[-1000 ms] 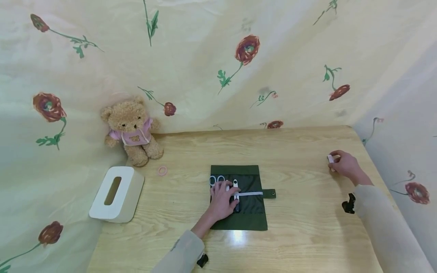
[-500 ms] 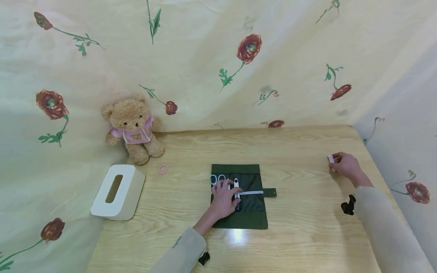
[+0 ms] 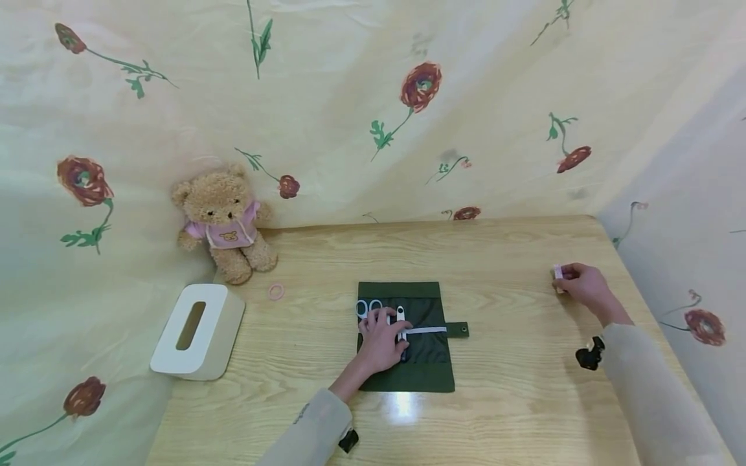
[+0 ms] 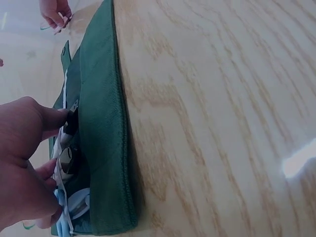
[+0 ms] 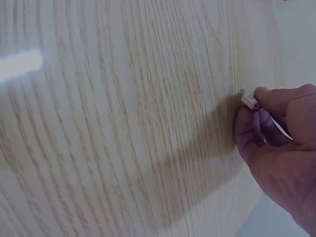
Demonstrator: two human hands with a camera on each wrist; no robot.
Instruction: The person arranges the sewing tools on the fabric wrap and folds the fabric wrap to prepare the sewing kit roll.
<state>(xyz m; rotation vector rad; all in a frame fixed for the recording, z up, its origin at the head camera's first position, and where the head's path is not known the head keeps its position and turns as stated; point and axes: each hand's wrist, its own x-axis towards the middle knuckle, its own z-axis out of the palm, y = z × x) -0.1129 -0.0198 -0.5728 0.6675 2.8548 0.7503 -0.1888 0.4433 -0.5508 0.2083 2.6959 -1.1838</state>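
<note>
My left hand (image 3: 379, 340) rests with spread fingers on a dark green fabric tool roll (image 3: 416, 380) lying unrolled on the table. Under and beside its fingers are scissors (image 3: 369, 310) with pale blue handles and a slim white tool (image 3: 401, 312), tucked behind a white elastic band (image 3: 430, 329). In the left wrist view the thumb touches a black tool end (image 4: 72, 120). At the table's right side my right hand (image 3: 588, 288) pinches a small pale pink block (image 5: 250, 101) between thumb and fingers, low over the wood. The curled fingers hide part of it.
A pink ring (image 3: 276, 292) lies left of the roll. A white tissue box (image 3: 212, 304) stands at the left edge, with a teddy bear (image 3: 227, 223) behind it. The roll's strap (image 3: 457, 330) points right. Flowered cloth (image 3: 326, 116) hangs behind the table (image 3: 501, 259).
The head view shifts slightly. My left hand stays on the tool roll. My right hand keeps its grip on the small pink block, which stands a little straighter in the head view.
</note>
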